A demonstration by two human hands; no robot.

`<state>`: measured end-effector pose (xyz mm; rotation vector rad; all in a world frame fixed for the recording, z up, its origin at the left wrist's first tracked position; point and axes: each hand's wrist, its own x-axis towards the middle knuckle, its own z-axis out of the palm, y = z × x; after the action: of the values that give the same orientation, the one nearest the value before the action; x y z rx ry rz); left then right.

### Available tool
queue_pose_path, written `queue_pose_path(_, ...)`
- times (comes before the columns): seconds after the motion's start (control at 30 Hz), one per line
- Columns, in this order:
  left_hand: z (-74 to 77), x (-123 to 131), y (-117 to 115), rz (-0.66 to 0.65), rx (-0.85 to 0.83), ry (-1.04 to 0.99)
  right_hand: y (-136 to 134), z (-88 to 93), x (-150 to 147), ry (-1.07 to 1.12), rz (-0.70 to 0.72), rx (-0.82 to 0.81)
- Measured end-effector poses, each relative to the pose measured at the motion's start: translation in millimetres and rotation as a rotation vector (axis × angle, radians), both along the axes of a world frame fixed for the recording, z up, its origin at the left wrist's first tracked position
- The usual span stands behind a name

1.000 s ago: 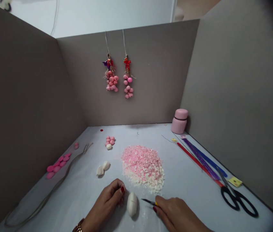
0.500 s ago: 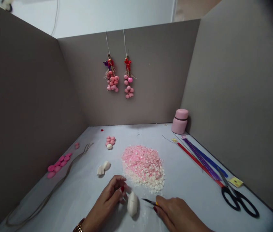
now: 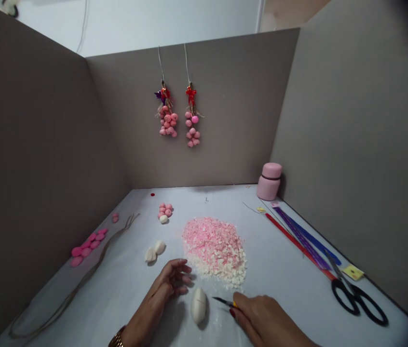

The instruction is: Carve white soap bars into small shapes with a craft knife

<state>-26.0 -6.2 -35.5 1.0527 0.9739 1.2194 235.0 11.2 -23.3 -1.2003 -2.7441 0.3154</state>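
A white oval piece, like a smooth block of soap with a scored line, lies on the table between my hands. Just left of it, my left hand is open, its fingers apart and curved, holding nothing. My right hand is closed around a craft knife with a yellow handle. Its dark blade points left toward the white oval and does not touch it. Beyond both hands rises a heap of pink and white shavings.
Two white pieces lie left of the heap, with small pink balls behind. Bright pink ovals and twine sit at left. Scissors, ribbons and a pink jar are at right. Bead bunches hang behind.
My left hand has turned and its fingers have spread; the thumb with its red nail no longer shows in front. My right hand and the knife stay nearly still.
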Motion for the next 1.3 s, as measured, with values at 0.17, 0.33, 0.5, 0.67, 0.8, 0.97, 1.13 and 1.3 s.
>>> queue_pose_path(0.17, 0.4, -1, 0, -0.005, -0.006, -0.007, -1, 5.2, -3, -0.035, -0.002, -0.023)
queue_pose_path(0.33, 2.6, 1, -2, 0.003, -0.011, -0.063, -1, 6.1, -3, -0.024, -0.010, -0.040)
queue_pose_path(0.5, 14.4, 1, -4, 0.010, -0.047, -0.297, 1, 5.4, -3, -0.002, -0.015, -0.073)
queue_pose_path(0.67, 24.3, -3, -4, -0.015, -0.110, -0.564, -1, 6.0, -3, -0.001, -0.023, -0.077)
queue_pose_path(0.8, 23.8, -1, -5, -0.016, -0.100, -0.524, -1, 6.7, -3, 0.008, -0.013, -0.081)
queue_pose_path(0.97, 21.7, 4, -10, 0.021, -0.003, -0.168, 1, 4.9, -2, 0.010, -0.008, -0.068)
queue_pose_path(1.13, 21.8, 9, -14, -0.111, 0.177, 0.449, 0, 1.1, -1, 0.066, -0.030, -0.037)
queue_pose_path(1.3, 18.8, 14, -14, -0.202, 0.299, 0.604, -4, -7.9, -6, 0.067, 0.028, 0.085)
